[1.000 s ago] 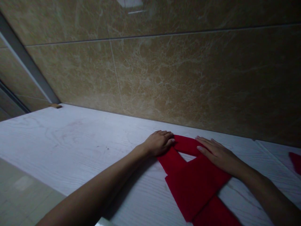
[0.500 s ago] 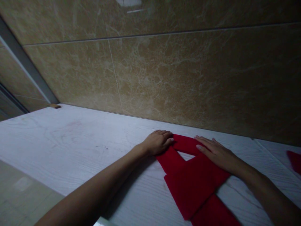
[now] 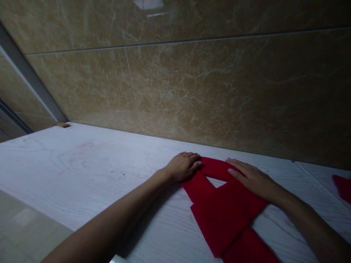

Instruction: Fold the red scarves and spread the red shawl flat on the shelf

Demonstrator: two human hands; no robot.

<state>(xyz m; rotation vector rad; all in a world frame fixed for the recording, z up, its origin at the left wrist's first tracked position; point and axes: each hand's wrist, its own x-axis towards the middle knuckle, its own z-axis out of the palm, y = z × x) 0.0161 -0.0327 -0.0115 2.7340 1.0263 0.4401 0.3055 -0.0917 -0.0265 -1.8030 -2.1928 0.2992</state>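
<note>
Cloth (image 3: pixel 222 219), red and folded, lies on a white wood-grained tabletop (image 3: pixel 82 160); the right hand (image 3: pixel 249 179) rests atop, unclenched; whether the left hand (image 3: pixel 183 167) touching it grips, I can't tell.

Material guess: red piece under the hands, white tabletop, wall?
Red piece: likely fabric, matte; it lies in flat, crossing bands without shine. Tabletop: wood or wood-look laminate, low sheen; grain lines show. Wall: polished stone or glazed tile; pale veining, straight joints, bright reflection.

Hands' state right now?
Left hand: palm-down on the looped, flat red cloth strip; grip cannot be told.
Right hand: open, palm-down on the same strip.
</note>
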